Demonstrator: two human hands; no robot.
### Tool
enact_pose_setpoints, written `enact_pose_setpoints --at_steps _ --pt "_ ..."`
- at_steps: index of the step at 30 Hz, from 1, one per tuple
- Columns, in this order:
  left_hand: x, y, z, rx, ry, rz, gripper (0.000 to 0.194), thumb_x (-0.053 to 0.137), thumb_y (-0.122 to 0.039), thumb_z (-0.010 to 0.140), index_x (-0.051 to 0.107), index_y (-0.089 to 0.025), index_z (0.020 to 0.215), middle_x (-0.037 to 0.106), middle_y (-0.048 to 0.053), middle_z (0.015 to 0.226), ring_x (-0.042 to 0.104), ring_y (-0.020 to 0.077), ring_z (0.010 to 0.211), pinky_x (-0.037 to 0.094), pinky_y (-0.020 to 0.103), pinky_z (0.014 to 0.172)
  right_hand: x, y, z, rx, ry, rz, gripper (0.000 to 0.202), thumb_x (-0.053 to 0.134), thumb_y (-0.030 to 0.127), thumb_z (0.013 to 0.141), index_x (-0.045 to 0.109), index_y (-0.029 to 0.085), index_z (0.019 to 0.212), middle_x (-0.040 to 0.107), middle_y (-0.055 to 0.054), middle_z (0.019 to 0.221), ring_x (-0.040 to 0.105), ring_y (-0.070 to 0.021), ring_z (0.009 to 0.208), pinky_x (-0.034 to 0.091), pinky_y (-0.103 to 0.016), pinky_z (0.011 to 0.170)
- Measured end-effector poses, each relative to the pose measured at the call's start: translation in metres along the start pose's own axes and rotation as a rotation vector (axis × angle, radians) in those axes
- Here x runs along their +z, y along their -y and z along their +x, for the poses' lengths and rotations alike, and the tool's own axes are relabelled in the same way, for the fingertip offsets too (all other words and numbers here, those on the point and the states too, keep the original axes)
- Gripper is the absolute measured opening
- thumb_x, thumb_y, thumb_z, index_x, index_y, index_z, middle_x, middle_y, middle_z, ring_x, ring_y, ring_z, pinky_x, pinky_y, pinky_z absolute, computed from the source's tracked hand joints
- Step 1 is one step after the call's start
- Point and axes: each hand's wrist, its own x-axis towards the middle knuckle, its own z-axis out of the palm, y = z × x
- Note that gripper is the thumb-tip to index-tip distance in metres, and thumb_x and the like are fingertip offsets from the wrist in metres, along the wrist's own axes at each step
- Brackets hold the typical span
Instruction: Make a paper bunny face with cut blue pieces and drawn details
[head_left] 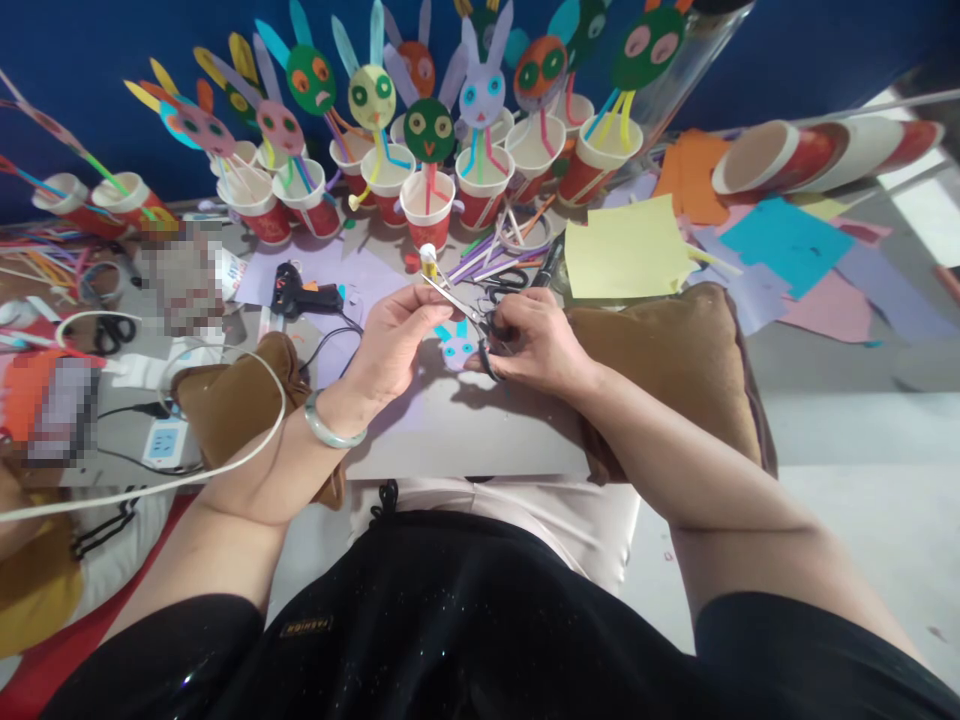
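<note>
My right hand is closed round the dark handles of a pair of scissors, whose blades point up and left toward my other hand. My left hand is pinched near the blade tips; what lies between its fingertips is too small to make out. A small purple rabbit face with blue eyes and ears lies on the table just beneath the scissors. Beyond the blades stands a small yellow and white item. A black glue gun rests on purple paper left of my hands.
Paper cups with rabbit figures line the back. Brown cushions lie under or beside both forearms. Yellow paper and blue paper are at right. A white cable crosses my left forearm; a power strip sits at left.
</note>
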Motion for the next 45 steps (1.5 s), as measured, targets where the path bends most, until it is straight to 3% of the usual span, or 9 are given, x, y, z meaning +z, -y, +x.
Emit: enact_pose_setpoints --at_steps 25,45 --pt "0.002 -0.003 -0.001 -0.003 0.001 -0.001 0.020 0.083 -0.036 0.077 0.069 -0.023 0.079 0.075 -0.001 0.082 0.071 0.0145 0.081 0.057 0.032 0.086 0.001 -0.004 0.001 0.023 0.018 0.061 0.062 0.072 0.076 0.081 0.040 0.024 0.068 0.045 0.005 0.061 0.040 -0.0146 0.063 0.035 -0.037 0.078" --pt "0.001 -0.001 0.001 -0.051 0.030 -0.055 0.017 0.082 -0.034 0.078 0.072 -0.020 0.074 0.075 0.001 0.077 0.067 0.0123 0.076 0.052 0.028 0.079 0.000 -0.015 0.008 0.018 -0.007 0.034 0.060 0.069 0.072 0.084 0.037 0.026 0.066 0.044 0.005 0.058 0.038 -0.0135 0.058 0.033 -0.033 0.064"
